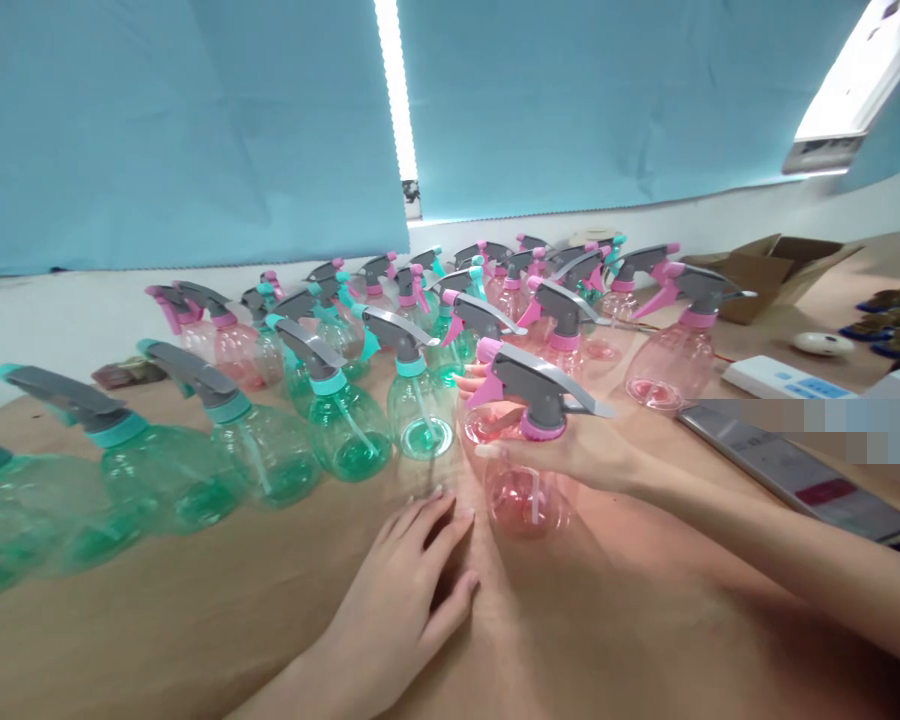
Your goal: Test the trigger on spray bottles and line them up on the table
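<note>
In the head view a pink spray bottle (526, 505) with a grey and pink trigger head stands upright near the front. My right hand (589, 455) is closed around its upper body, just below the pink collar. The thumb lies across the near side, and other fingertips show beyond the bottle on the left. My left hand (412, 565) rests palm down on the brown tabletop (285, 620), fingers stretched out and holding nothing. Closest to its fingertips are a green spray bottle (421, 415) and the bottle in my right hand.
Green spray bottles (349, 435) line the left, with several pink and green ones behind. Another pink spray bottle (671, 365) stands to the right. Beyond my right forearm lie a phone (787, 465), a white device (784, 378) and an open cardboard box (769, 275). Blue sheeting (195, 130) covers the back.
</note>
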Demonstrator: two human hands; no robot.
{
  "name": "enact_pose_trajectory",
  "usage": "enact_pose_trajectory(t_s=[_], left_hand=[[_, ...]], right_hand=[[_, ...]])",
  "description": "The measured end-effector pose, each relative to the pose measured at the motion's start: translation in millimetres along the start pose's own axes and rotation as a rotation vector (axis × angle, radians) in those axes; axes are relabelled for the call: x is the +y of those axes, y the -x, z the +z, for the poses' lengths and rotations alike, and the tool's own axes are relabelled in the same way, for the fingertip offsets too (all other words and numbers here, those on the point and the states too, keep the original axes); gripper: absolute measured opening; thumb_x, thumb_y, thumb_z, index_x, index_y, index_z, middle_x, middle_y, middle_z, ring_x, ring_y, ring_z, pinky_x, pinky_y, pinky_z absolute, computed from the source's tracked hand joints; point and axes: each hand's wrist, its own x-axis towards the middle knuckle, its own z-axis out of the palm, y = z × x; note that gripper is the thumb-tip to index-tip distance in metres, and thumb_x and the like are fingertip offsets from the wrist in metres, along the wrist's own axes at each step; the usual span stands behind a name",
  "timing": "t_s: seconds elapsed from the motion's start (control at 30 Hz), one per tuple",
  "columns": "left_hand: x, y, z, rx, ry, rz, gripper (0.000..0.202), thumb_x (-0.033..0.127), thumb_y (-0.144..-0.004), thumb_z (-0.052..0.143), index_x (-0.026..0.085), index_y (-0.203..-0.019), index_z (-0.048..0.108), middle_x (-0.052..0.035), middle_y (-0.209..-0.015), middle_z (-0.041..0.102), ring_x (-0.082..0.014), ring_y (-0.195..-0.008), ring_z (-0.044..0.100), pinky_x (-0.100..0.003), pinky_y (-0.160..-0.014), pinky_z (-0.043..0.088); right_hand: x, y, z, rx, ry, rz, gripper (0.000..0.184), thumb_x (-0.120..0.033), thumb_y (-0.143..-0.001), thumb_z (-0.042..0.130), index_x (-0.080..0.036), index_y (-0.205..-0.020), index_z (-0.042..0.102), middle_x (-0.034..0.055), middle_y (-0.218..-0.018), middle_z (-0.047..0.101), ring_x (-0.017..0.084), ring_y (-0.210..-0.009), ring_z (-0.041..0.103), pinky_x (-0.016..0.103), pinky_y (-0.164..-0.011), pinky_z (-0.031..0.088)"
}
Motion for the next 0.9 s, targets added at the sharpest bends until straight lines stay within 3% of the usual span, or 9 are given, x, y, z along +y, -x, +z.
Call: enact_pose_trajectory(t_s=[0.07, 0.17, 0.37, 0.5, 0.63, 0.77, 0.9], left_hand=[[0.2, -0.3, -0.4, 0.013, 0.007, -0.001, 0.037, 0.029, -0.094, 0.050, 0.018, -0.130, 0.052, -0.0131, -0.136, 0.052, -0.0319, -0.124, 0.047, -0.053, -0.100, 0.042], [0.6, -0.7, -1.4, 0.011, 0.003, 0.000, 0.037, 0.029, -0.094, 0.049, 0.019, -0.130, 0.052, -0.0128, -0.136, 0.052, -0.0316, -0.124, 0.047, -0.052, -0.100, 0.041], [1.3, -2.3, -2.7, -0.002, -0.035, 0.016, 0.037, 0.029, -0.094, 0.049, 0.015, -0.128, 0.053, -0.0152, -0.132, 0.054, -0.0322, -0.122, 0.049, -0.052, -0.099, 0.042], [2.1, -4.6, -3.2, 0.004, -0.034, 0.020, 0.036, 0.028, -0.094, 0.049, 0.016, -0.128, 0.053, -0.0146, -0.132, 0.054, -0.0318, -0.121, 0.049, -0.050, -0.098, 0.043], [7.0, -7.6, -3.2, 0.009, -0.033, 0.028, 0.034, 0.027, -0.095, 0.048, 0.016, -0.125, 0.055, -0.0148, -0.130, 0.055, -0.0325, -0.120, 0.050, -0.051, -0.096, 0.045], [15.6, -10.3, 1.4, 0.010, -0.009, 0.057, 0.034, 0.025, -0.095, 0.047, 0.017, -0.127, 0.054, -0.0144, -0.129, 0.055, -0.0316, -0.121, 0.049, -0.050, -0.096, 0.045], [24.1, -17.4, 11.3, 0.042, 0.039, 0.107, 0.035, 0.025, -0.094, 0.048, 0.018, -0.128, 0.054, -0.0137, -0.130, 0.054, -0.0314, -0.124, 0.047, -0.049, -0.098, 0.044]], right_hand=[[-5.6, 1.6, -0.1, 0.043, 0.080, 0.073, 0.025, -0.046, -0.071, 0.070, -0.027, -0.087, 0.068, 0.0012, -0.085, 0.070, 0.024, -0.083, 0.064, 0.043, -0.077, 0.053], [-14.4, 5.4, -2.6, 0.080, 0.145, 0.105, 0.030, -0.049, -0.067, 0.074, -0.028, -0.088, 0.068, -0.0011, -0.078, 0.066, 0.022, -0.079, 0.063, 0.039, -0.075, 0.052], [-18.5, 20.5, -10.9, 0.066, 0.272, 0.163, 0.021, -0.043, -0.072, 0.071, -0.025, -0.080, 0.062, -0.0016, -0.066, 0.059, 0.020, -0.066, 0.060, 0.032, -0.058, 0.050], [-7.8, 34.0, -13.2, 0.088, 0.361, -0.002, 0.033, -0.042, -0.069, 0.074, -0.022, -0.089, 0.058, 0.0041, -0.087, 0.064, 0.023, -0.080, 0.061, 0.035, -0.066, 0.049], [-11.6, 44.7, -19.0, 0.106, 0.488, 0.016, 0.040, -0.043, -0.070, 0.074, -0.018, -0.096, 0.057, 0.0076, -0.092, 0.064, 0.024, -0.081, 0.061, 0.035, -0.068, 0.047], [-14.2, 56.0, -36.5, 0.061, 0.596, -0.005, 0.037, -0.051, -0.072, 0.071, -0.020, -0.081, 0.054, 0.0046, -0.083, 0.060, 0.021, -0.073, 0.057, 0.033, -0.061, 0.044], [1.1, 70.6, -69.1, 0.080, 0.604, 0.049, 0.042, -0.057, -0.069, 0.070, -0.022, -0.072, 0.048, 0.0044, -0.084, 0.057, 0.022, -0.076, 0.055, 0.034, -0.062, 0.045]])
